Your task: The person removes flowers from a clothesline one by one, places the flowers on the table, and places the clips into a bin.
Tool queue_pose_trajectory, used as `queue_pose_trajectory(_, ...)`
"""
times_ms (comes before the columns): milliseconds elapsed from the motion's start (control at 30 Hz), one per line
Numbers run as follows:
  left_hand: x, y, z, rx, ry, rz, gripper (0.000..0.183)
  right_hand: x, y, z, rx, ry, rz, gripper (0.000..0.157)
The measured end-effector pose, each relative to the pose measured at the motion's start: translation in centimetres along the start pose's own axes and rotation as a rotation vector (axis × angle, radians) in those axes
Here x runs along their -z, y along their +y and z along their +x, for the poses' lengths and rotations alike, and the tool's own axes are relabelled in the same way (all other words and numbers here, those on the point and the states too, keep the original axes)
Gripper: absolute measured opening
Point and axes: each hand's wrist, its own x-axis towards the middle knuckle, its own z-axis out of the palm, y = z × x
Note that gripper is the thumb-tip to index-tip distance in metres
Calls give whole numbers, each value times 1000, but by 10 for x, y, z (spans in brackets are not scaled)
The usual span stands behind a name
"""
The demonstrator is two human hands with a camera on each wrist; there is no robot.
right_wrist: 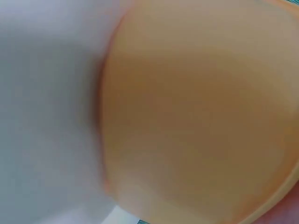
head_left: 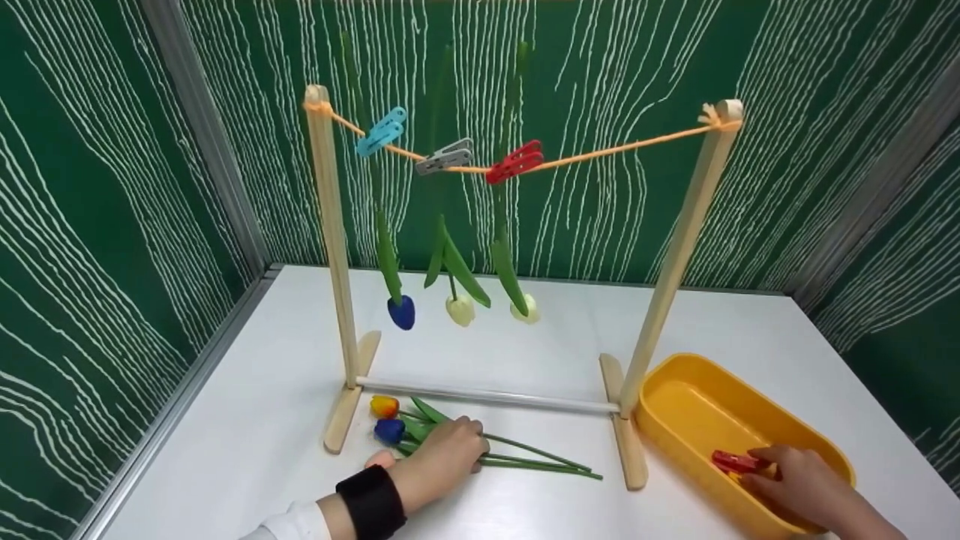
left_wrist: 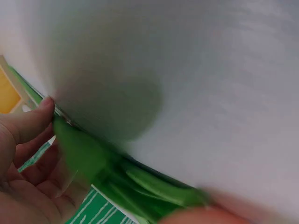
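Observation:
My left hand (head_left: 444, 454) is down on the table over several artificial tulips, its thumb and fingers closing on green stems (head_left: 536, 463); how many stems it holds cannot be told. Beside it lie an orange-yellow tulip head (head_left: 385, 406) and a blue one (head_left: 389, 430), with a pinkish bloom (head_left: 381, 458) partly covered by the wrist. In the left wrist view the thumb (left_wrist: 44, 109) meets the stems close to the green leaves (left_wrist: 88, 154). Inside a yellow basin (head_left: 686, 367), my right hand (head_left: 806, 484) pinches a red clothespin (head_left: 735, 460). The right wrist view shows mostly blurred basin wall.
A wooden frame (head_left: 675, 247) carries an orange cord (head_left: 622, 150). Blue (head_left: 382, 132), grey (head_left: 445, 157) and red (head_left: 515, 162) clothespins on it hold upside-down tulips: one blue (head_left: 401, 312), two cream (head_left: 460, 310). A white rod (head_left: 487, 396) joins the feet. Green patterned walls surround the table.

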Motion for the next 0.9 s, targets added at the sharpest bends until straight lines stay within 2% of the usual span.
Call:
queue_pose_trajectory(133, 6, 2, -1, 13, -4, -10, 10, 11, -9, 0, 44, 38, -45, 61)
queue_pose_trajectory(267, 29, 6, 2, 32, 65, -100, 16, 29, -32, -7, 115, 101, -58, 59)
queue_pose_trajectory(367, 58, 11, 7, 34, 217, -205, 23, 45, -61, -15, 238, 213, -74, 49)
queue_pose_trajectory(500, 101, 16, 15, 2, 520, -329, 30, 68, -107, -28, 469, 448, -94, 30)
queue_pose_trajectory(600, 130, 17, 24, 10, 702, -402, 38, 87, -141, -35, 640, 610, -107, 28)
queue_pose_trajectory(667, 148, 15, 31, 51, 771, -461, 44, 100, -163, -38, 729, 690, -117, 32)
queue_pose_trajectory(767, 171, 10, 42, 125, 813, -581, 53, 121, -194, -44, 840, 751, -106, 37)
queue_pose_trajectory(900, 192, 0, 60, 187, 799, -785, 59, 149, -230, -49, 947, 786, -45, 39)
